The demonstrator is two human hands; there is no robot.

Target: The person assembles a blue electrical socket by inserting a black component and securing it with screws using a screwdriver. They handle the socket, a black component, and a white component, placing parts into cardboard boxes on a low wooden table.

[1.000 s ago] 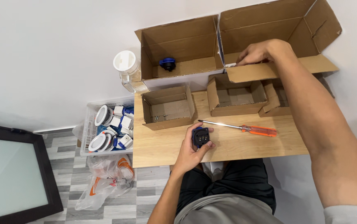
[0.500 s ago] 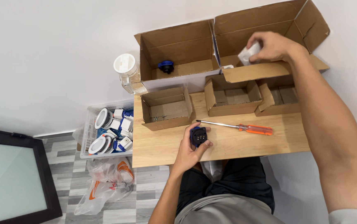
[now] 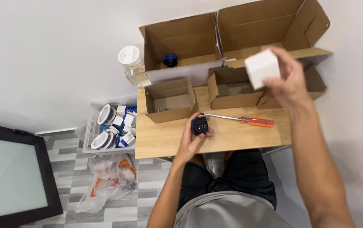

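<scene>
Above the worktop (image 3: 232,139): white box (image 3: 262,69), pinched in raised right hand (image 3: 284,78). Left hand (image 3: 192,137) closed around small black part (image 3: 199,125) at worktop edge. Orange-handled screwdriver (image 3: 249,121) beside. Best lowered squarely, grip firm, clear of open cartons (image 3: 236,90).

Bright, even indoor light; soft shadows, slight motion blur, wide-angle distortion.

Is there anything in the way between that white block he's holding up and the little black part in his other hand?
Nothing visible. The right hand holds the white block in the air above the small cardboard boxes. The left hand holds the black part at the table's near edge. Only the screwdriver lies between, flat on the table.
</scene>
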